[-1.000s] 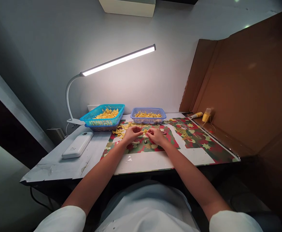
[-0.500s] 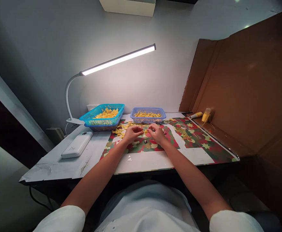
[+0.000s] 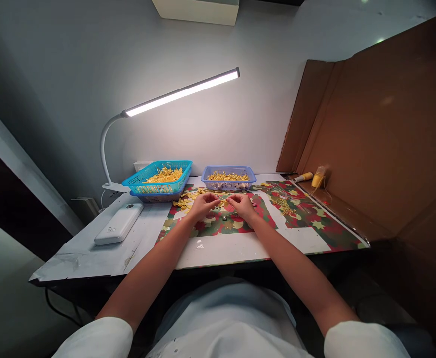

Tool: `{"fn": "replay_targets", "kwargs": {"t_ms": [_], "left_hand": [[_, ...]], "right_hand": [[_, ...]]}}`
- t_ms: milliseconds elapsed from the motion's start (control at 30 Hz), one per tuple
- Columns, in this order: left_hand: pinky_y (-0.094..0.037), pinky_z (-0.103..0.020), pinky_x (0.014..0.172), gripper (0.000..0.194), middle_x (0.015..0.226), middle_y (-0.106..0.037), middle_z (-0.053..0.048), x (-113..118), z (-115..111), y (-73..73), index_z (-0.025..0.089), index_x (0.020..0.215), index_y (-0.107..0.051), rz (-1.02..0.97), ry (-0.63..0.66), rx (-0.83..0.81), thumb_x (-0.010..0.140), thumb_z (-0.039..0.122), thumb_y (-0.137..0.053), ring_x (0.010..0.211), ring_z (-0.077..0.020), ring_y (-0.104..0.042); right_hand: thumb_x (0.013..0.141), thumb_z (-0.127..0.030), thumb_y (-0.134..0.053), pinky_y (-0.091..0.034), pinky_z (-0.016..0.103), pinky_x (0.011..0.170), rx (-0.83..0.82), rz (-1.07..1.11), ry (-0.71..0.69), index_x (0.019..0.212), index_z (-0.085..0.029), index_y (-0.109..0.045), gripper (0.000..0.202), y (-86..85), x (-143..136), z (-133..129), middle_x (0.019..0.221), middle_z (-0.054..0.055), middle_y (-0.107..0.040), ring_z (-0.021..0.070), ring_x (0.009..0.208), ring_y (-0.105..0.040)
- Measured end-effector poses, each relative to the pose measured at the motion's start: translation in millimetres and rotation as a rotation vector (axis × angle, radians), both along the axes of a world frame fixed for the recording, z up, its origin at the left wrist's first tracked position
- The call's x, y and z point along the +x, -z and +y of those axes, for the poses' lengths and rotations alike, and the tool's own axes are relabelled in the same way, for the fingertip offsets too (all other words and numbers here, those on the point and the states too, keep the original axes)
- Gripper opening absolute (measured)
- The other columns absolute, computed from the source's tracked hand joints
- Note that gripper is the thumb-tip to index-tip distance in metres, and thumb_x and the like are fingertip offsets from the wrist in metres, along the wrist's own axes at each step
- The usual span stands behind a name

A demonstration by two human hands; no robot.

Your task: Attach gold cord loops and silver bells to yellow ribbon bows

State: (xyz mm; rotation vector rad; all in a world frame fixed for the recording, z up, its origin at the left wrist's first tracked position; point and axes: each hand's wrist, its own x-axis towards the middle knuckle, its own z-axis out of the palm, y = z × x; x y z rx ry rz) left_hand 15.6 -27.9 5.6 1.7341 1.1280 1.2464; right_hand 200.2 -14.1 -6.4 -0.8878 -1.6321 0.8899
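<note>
Head view showed the yellow piece (image 3: 223,203) as a thinner sliver than half a second earlier, perhaps turned, so its handling seemed unfinished. Small and blurred, it sat between the left hand (image 3: 204,206) and right hand (image 3: 241,206), over the mat (image 3: 218,229). Fingertips nearly met; which pinched it, I couldn't tell.

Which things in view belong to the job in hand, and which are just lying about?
Likely in the job:
small yellow piece between left hand and right hand
turquoise perforated plastic basket and lavender plastic basket, both holding yellow pieces
lit white bar-shaped lamp

Apparently just lying about:
white rectangular device with digital display
clear-topped yellow container
</note>
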Motion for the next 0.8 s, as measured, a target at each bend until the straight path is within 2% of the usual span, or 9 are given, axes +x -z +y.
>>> {"fn": "replay_targets", "kwargs": {"t_ms": [133,233,300,400,533,633,800], "left_hand": [[-0.049,-0.024,0.06,0.034,0.081,-0.067,-0.005,-1.8,1.8,0.9,0.017,0.085,-0.059,-0.022,-0.007,0.053,0.067,0.043,-0.071,0.071,-0.0153,-0.062],[-0.049,-0.023,0.061,0.03,0.095,-0.068,-0.007,-1.4,-0.9,0.5,0.017,0.091,-0.062,0.073,0.007,0.151,0.07,0.037,-0.069,0.076,-0.015,-0.062],[-0.049,-0.022,0.059,0.024,0.092,-0.068,-0.006,-0.4,-3.7,-0.1,0.017,0.087,-0.064,0.169,0.022,0.193,0.073,0.036,-0.067,0.073,-0.0141,-0.061],[-0.047,-0.022,0.056,0.019,0.076,-0.066,-0.002,1.0,-7.0,-1.7,0.017,0.078,-0.064,0.276,0.036,0.224,0.077,0.036,-0.063,0.064,-0.0124,-0.058],[-0.046,-0.02,0.055,0.018,0.067,-0.064,0.0,1.6,-8.4,-4.2,0.017,0.074,-0.064,0.323,0.004,0.263,0.076,0.035,-0.063,0.059,-0.0109,-0.055],[-0.045,-0.02,0.053,0.019,0.069,-0.066,-0.002,1.0,-7.3,-3.8,0.016,0.075,-0.065,0.277,-0.01,0.219,0.076,0.035,-0.06,0.061,-0.0117,-0.057],[-0.037,-0.021,0.046,0.019,0.057,-0.062,0.001,-1.9,-2.6,1.9,0.014,0.073,-0.069,0.304,0.016,0.009,0.07,0.031,-0.062,0.047,-0.01,-0.05]], "right_hand": [[0.072,-0.04,-0.061,-0.045,0.028,0.061,-0.014,-0.001,0.005,0.067,-0.018,-0.063,0.023,-3.7,0.4,-5.2,0.067,0.002,-0.065,0.0159,0.064,-0.057],[0.073,-0.04,-0.061,-0.045,0.028,0.061,-0.017,-0.019,0.008,0.068,-0.017,-0.064,0.024,-5.2,0.5,-7.9,0.067,0.002,-0.064,0.0155,0.063,-0.056],[0.073,-0.04,-0.061,-0.044,0.028,0.061,-0.009,-0.036,0.002,0.069,-0.017,-0.064,0.024,-4.9,0.2,-7.8,0.067,0.002,-0.064,0.0153,0.063,-0.055],[0.073,-0.04,-0.06,-0.043,0.028,0.06,0.011,-0.055,-0.016,0.069,-0.017,-0.064,0.024,-3.4,-0.4,-6.0,0.066,0.002,-0.063,0.0151,0.062,-0.055],[0.075,-0.036,-0.059,-0.044,0.028,0.06,0.034,-0.096,-0.024,0.068,-0.017,-0.064,0.021,-3.2,-0.3,-6.0,0.066,0.003,-0.064,0.0152,0.061,-0.055],[0.077,-0.031,-0.059,-0.046,0.028,0.062,0.068,-0.136,-0.028,0.069,-0.017,-0.065,0.017,-4.9,-0.5,-9.3,0.069,0.004,-0.066,0.0161,0.064,-0.058],[0.077,-0.023,-0.06,-0.047,0.029,0.065,0.146,-0.202,-0.038,0.07,-0.017,-0.068,0.012,-7.3,-2.1,-14.7,0.071,0.004,-0.069,0.0169,0.069,-0.061]]}}
